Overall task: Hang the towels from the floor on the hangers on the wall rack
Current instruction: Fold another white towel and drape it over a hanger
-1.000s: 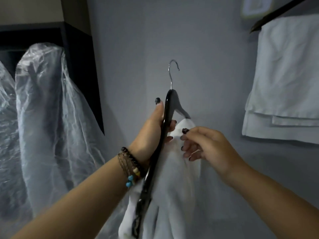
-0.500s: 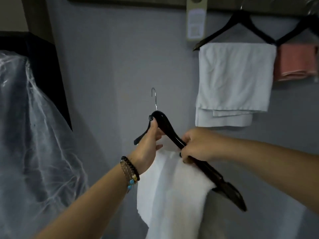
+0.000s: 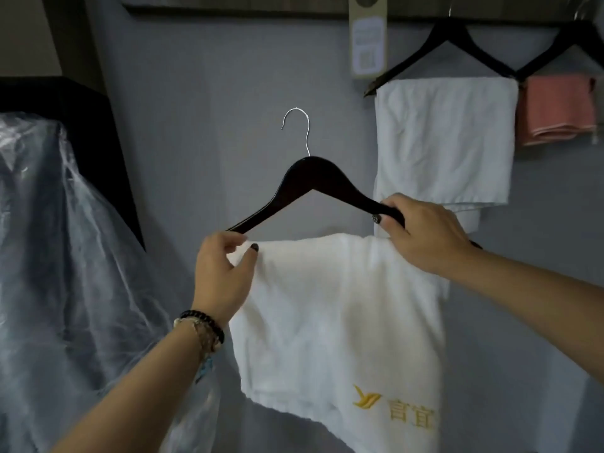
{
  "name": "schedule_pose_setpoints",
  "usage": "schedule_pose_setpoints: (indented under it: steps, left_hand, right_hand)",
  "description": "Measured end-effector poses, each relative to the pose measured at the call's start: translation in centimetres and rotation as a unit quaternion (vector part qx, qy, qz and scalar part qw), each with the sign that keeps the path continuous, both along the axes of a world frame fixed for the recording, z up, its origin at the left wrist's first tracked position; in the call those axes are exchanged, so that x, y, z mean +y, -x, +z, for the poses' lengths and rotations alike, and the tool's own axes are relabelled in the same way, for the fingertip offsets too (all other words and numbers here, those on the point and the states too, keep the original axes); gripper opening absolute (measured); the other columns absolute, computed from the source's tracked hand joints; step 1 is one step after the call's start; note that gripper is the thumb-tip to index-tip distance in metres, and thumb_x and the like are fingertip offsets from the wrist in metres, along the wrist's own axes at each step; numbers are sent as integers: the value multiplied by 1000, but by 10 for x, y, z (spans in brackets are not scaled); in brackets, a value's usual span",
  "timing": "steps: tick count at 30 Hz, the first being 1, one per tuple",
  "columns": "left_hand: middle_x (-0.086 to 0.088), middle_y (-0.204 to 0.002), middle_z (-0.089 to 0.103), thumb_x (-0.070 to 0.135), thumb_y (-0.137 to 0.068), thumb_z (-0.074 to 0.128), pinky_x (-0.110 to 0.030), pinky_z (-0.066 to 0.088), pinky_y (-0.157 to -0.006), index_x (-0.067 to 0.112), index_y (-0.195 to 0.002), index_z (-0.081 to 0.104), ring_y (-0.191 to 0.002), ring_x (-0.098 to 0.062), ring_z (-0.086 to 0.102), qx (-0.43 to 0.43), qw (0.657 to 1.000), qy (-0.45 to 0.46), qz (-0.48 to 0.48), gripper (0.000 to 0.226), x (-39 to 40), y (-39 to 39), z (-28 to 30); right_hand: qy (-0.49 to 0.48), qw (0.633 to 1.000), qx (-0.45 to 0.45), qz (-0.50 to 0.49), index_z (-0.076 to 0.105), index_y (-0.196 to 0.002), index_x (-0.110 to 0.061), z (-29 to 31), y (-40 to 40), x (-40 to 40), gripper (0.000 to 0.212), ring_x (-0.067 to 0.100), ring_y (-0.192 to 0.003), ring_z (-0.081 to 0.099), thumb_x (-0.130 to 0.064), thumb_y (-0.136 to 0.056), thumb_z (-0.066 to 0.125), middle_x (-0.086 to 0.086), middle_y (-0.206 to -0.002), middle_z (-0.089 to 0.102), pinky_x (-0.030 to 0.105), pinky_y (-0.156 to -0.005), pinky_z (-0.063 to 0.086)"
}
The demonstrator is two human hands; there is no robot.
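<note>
Left hand pinches the white towel below the black hanger; right hand grips the hanger's arm. Level the towel along the hanger before hooking.

White towel — gold logo

A dim room with a grey wall

The wall was plain grey and the light was weak. A dark wooden rail ran along its top, and a paper tag hung from it. At the left stood a black panel, with clear plastic sheeting draped in front of it.
</note>
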State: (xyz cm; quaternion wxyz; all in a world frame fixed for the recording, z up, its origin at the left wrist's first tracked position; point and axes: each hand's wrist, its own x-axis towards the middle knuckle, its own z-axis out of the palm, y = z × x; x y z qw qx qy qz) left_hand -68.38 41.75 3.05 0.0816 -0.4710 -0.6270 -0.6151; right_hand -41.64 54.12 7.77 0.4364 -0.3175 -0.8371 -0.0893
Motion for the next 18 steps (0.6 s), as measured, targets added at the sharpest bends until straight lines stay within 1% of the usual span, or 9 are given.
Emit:
schedule_pose_setpoints:
  steps: [2, 3, 5, 8, 11, 13, 15, 16, 18]
  left_hand:
    - [3, -114, 51, 34, -89, 64, -32, 45, -92, 20, -105, 53, -112, -17, 50, -16, 999, 14, 43, 24, 10, 17, 6]
    - [2, -118, 47, 36, -90, 62, -34, 41, -98, 19, -111, 50, -119, -20, 45, -22, 998, 17, 51, 30, 16, 23, 12]
    - [-1, -128, 39, 39, -91, 58, -32, 29, -104, 20, -124, 44, -127, -21, 32, -5, 997, 8, 76, 40, 29, 33, 30]
    - [-6, -139, 32, 39, -92, 55, -40, 22, -108, 20, -137, 38, -130, -24, 26, 81, 985, -23, 151, 50, 50, 47, 67]
    - [-7, -143, 31, 37, -95, 50, -44, 19, -110, 18, -142, 36, -132, -27, 27, 165, 963, -49, 206, 53, 73, 65, 108]
    - [-5, -141, 37, 38, -97, 46, -45, 21, -109, 20, -143, 36, -132, -27, 30, 206, 951, -45, 226, 50, 88, 80, 134]
    - [-2, -131, 46, 38, -98, 43, -45, 24, -104, 24, -139, 41, -125, -25, 37, 235, 946, -19, 224, 43, 102, 96, 158]
    - [0, -125, 49, 38, -99, 43, -43, 24, -100, 27, -135, 44, -120, -23, 39, 247, 943, -5, 223, 38, 109, 104, 170]
    - [5, -111, 52, 36, -99, 42, -36, 22, -87, 33, -118, 49, -105, -18, 41, 269, 935, 8, 232, 21, 119, 119, 192]
  right_hand:
    - [-4, 1000, 26, 11, 57, -100, -17, 16, 7, 18, 17, 14, -56, 51, -31, -96, 48, -7, -66, 58, 30, -52, 33]
    - [-7, 999, 39, 17, 56, -99, -18, 27, 12, 28, 17, 12, -56, 52, -33, -96, 47, -7, -66, 58, 29, -51, 34]
    - [-21, 998, 58, 34, 55, -96, -19, 51, 23, 48, 18, 12, -57, 52, -34, -96, 46, -7, -66, 58, 30, -51, 36]
    - [-55, 994, 74, 54, 53, -95, -19, 87, 38, 79, 17, 17, -60, 52, -33, -96, 45, -7, -67, 57, 31, -53, 36]
    - [-100, 990, 80, 60, 48, -91, -24, 119, 50, 109, 11, 10, -57, 47, -32, -97, 44, -11, -66, 53, 25, -50, 29]
    - [-118, 987, 84, 64, 49, -91, -24, 138, 58, 128, 11, 11, -57, 47, -32, -97, 45, -10, -66, 54, 28, -51, 30]
    - [-128, 985, 88, 73, 52, -93, -20, 155, 65, 149, 13, 22, -62, 51, -31, -96, 46, -3, -69, 58, 34, -55, 37]
    - [-133, 984, 90, 79, 54, -95, -20, 164, 69, 159, 13, 24, -64, 53, -31, -96, 46, -2, -71, 58, 36, -57, 40]
    - [-147, 980, 92, 95, 55, -96, -21, 181, 77, 179, 14, 23, -65, 55, -31, -95, 45, -4, -71, 58, 37, -57, 44]
